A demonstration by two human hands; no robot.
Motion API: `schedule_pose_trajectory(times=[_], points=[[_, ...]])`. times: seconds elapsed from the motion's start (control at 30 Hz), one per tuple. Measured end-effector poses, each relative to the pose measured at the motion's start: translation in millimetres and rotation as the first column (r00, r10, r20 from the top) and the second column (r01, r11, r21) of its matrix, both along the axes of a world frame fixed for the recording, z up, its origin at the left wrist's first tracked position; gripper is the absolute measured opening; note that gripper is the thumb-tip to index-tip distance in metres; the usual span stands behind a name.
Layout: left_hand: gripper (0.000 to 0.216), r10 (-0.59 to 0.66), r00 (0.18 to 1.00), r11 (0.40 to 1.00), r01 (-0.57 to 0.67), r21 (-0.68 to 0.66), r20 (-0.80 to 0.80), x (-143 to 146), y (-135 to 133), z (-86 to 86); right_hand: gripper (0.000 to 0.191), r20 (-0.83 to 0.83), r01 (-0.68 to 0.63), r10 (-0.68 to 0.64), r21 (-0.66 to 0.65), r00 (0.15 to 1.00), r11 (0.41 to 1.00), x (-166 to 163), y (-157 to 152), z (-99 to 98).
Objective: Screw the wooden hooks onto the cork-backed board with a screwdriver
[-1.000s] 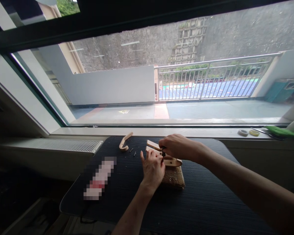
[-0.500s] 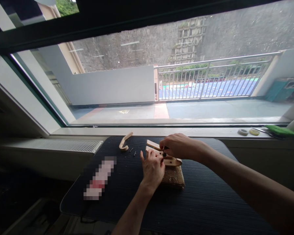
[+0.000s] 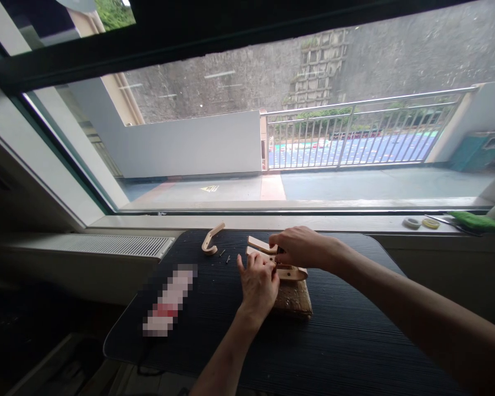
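My left hand [image 3: 259, 280] lies over a pale wooden hook [image 3: 291, 273], holding it down on a brown block wrapped in shiny clear covering [image 3: 295, 300]. Its thumb and index finger come together near a hole in the wood; the little finger sticks out to the side. From above, my right hand [image 3: 299, 246] is closed around a small dark tool [image 3: 279, 251], like a short screwdriver, mostly hidden by the fingers. Another pale wooden piece [image 3: 262, 243] lies behind the left fingers. Left of the hands are a separate wooden hook [image 3: 209, 242] with holes and two small screws [image 3: 227, 259].
The dark table [image 3: 338, 341] stands against a white windowsill [image 3: 231, 221]. A blurred-out pinkish item [image 3: 169, 302] lies on its left side. Tape rolls [image 3: 430, 223] and a green cloth-like thing [image 3: 478, 221] rest on the sill at right. A radiator vent [image 3: 119, 245] borders the left.
The right hand has turned and lowered slightly, and its fingers cover more of the dark tool. The left hand keeps its place on the wood. The view has shifted a little.
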State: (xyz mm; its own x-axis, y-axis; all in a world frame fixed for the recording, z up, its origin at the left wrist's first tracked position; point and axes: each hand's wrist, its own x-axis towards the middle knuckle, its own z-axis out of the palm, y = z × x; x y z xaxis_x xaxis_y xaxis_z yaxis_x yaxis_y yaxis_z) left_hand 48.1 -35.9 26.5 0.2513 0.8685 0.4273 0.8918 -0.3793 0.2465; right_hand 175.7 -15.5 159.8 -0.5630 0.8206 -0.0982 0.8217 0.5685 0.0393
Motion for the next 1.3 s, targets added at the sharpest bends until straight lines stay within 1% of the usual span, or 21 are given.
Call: schedule_pose_trajectory(times=[0.1, 0.2, 0.4, 0.5, 0.6, 0.83, 1.1, 1.17, 1.3], points=[[0.004, -0.002, 1.0, 1.0, 0.002, 0.001, -0.001, 0.1, 0.4, -1.0, 0.02, -0.005, -0.038, 0.038, -0.012, 0.999, 0.999, 4.4, -1.8, 2.8], [0.005, 0.005, 1.0, 1.0, -0.005, 0.007, -0.008, 0.5, 0.6, -1.8, 0.017, 0.0, -0.077, 0.077, -0.008, 0.997, 0.997, 6.0, -0.9, 0.5], [0.005, -0.001, 1.0, 1.0, 0.001, 0.018, -0.006, 0.9, 0.0, -1.5, 0.019, -0.001, -0.043, 0.043, 0.043, 0.999, 0.998, -2.1, 2.8, -7.7], [0.005, 0.003, 1.0, 1.0, -0.003, 0.022, -0.002, 0.9, -0.3, -1.0, 0.023, 0.0, -0.023, 0.023, 0.066, 1.0, 0.998, -6.7, 2.1, -7.9], [0.005, 0.007, 1.0, 1.0, -0.007, 0.025, 0.004, 0.6, -0.3, -1.1, 0.021, 0.001, -0.019, 0.019, 0.071, 1.0, 0.997, -5.8, 0.7, -5.5], [0.004, 0.009, 1.0, 1.0, -0.009, 0.022, 0.003, 1.2, 0.1, -2.1, 0.013, -0.014, -0.083, 0.084, 0.067, 0.996, 0.994, 3.7, -4.1, -1.4], [0.007, 0.003, 1.0, 1.0, -0.003, 0.004, 0.01, 0.8, -0.7, -1.1, 0.027, -0.017, -0.023, 0.025, 0.111, 1.0, 0.994, -1.7, 2.4, -11.6], [0.007, 0.004, 1.0, 1.0, -0.004, 0.002, 0.009, 0.5, -0.9, -0.8, 0.027, -0.016, -0.021, 0.023, 0.109, 1.0, 0.994, -0.9, 2.5, -9.6], [0.007, 0.001, 1.0, 1.0, -0.001, -0.003, 0.013, 0.5, -1.0, 0.3, 0.019, -0.047, -0.045, 0.048, 0.064, 0.998, 0.997, 4.4, -1.1, -1.5]])
